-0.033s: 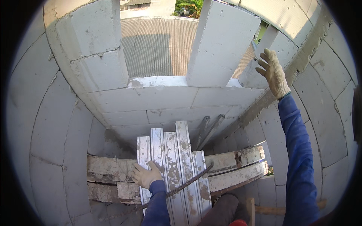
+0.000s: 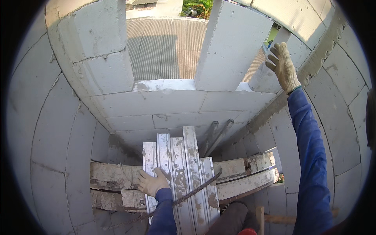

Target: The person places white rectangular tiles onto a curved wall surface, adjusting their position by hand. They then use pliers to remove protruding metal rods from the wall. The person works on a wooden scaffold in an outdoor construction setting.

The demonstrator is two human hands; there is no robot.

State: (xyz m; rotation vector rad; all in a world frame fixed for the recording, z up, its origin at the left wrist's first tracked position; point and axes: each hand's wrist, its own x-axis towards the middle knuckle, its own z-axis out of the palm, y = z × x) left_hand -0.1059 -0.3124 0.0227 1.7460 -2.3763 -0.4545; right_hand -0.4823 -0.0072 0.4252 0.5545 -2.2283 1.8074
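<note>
My left hand (image 2: 152, 181), in a cream knit glove, rests with fingers spread on stacked, mud-spotted metal channel planks (image 2: 180, 164). A dark ribbed rod (image 2: 197, 188) crosses the planks diagonally beside it. My right hand (image 2: 282, 66), gloved the same, is raised at the upper right with fingers apart and nothing visible in it. It is in front of a narrow gap between pale block pillars (image 2: 233, 47); I cannot tell if it touches them. The planks lie across worn, mortar-crusted beams (image 2: 243, 166).
Block walls (image 2: 47, 137) enclose me on both sides. A block ledge (image 2: 176, 84) runs below openings that show a corrugated roof (image 2: 152, 47). Two leaning grey bars (image 2: 217, 137) stand behind the planks. My leg (image 2: 231, 219) and a wooden batten (image 2: 260, 219) are at the bottom.
My right hand has moved slightly upward toward the upper opening. My left hand stays on the metal planks.
</note>
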